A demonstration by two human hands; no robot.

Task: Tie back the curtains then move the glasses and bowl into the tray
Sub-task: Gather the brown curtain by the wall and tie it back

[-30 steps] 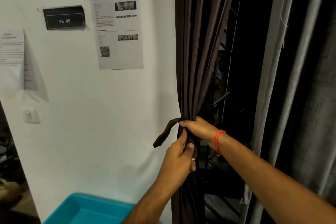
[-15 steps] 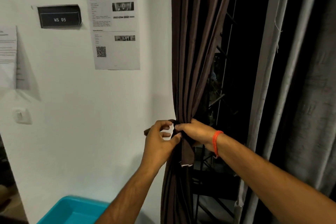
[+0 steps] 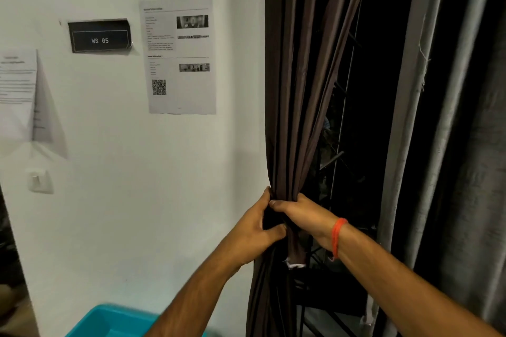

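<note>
**A:** Which elements are shown, and where are they located?

**B:** A dark brown pleated fabric curtain [image 3: 294, 90] is shown hanging vertically, right of the white wall. It is gathered at the waist, where the left hand [image 3: 256, 230] and the right hand [image 3: 302, 215] are both clamped on the bundle. A short brown fabric tie-back strip [image 3: 295, 252] is seen dangling just below the hands.

**A:** On which relation is the next move judged to depend?

**B:** The long axis of the bundle runs vertically, across both grips; the strip lies directly beneath, nearer the right hand. A turquoise plastic tray [image 3: 109, 323] is visible at lower left.
</note>
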